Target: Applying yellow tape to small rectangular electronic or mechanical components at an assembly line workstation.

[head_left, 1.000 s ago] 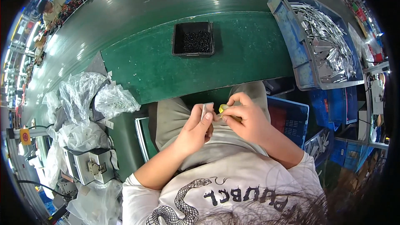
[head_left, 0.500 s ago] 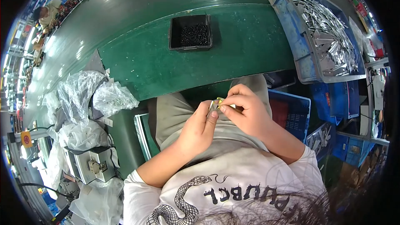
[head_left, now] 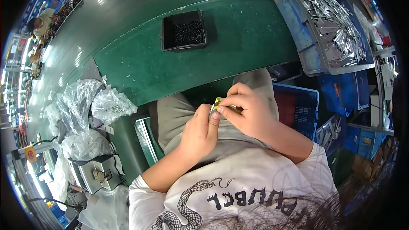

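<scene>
Above my lap, my left hand (head_left: 198, 131) pinches a small silvery metal piece (head_left: 212, 110) between thumb and fingers. My right hand (head_left: 250, 111) is closed on a small yellow thing with dark marks (head_left: 218, 101), touching or nearly touching the metal piece. Fingers cover most of both, so their exact kinds do not show. Beyond my hands, on the green bench, stands a black open bin (head_left: 184, 30) with many small black parts in it.
A blue crate (head_left: 294, 25) heaped with thin metal strips (head_left: 330, 15) stands at the right. Clear plastic bags (head_left: 76, 102) and a grey metal box (head_left: 97, 172) lie at the left. Another blue crate (head_left: 316, 108) sits beside my right leg. Far left, a person (head_left: 42, 25) sits.
The right hand has shifted slightly left, its fingers closer to the left hand's. More of the yellow thing shows above the fingertips. The whole view has moved a little.
</scene>
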Tool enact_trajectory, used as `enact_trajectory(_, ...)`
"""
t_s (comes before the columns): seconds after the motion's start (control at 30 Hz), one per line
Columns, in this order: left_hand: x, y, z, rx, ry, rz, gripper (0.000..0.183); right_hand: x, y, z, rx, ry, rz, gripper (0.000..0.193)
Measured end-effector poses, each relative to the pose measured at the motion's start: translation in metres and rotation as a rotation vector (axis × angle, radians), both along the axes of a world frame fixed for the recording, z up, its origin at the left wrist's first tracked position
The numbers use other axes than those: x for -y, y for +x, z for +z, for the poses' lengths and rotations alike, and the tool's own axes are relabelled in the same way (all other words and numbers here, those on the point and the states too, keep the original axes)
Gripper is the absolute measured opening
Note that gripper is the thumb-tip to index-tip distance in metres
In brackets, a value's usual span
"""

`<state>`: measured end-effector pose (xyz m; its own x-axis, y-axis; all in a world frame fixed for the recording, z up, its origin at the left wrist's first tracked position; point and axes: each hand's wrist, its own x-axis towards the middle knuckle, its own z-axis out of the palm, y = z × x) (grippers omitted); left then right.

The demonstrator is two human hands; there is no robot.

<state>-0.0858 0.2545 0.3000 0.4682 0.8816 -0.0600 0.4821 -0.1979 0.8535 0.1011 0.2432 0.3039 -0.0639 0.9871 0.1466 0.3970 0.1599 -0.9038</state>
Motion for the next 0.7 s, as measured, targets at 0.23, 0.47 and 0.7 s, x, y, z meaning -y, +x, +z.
enact_trajectory(0.23,-0.0038,0.0027,0.0015,-0.043,0.141,0.019,0.015,-0.0012,-0.001,0.002,-0.012,-0.027,-0.01,0.008)
enact_trajectory(0.47,-0.0089,0.0021,-0.004,-0.093,0.212,0.013,0.014,0.0,-0.0006,0.0005,0.006,-0.016,-0.033,0.008)
enact_trajectory(0.7,-0.0087,0.0043,-0.0055,-0.141,0.256,-0.002,0.015,0.0011,0.0004,0.0009,0.018,-0.028,-0.023,0.009)
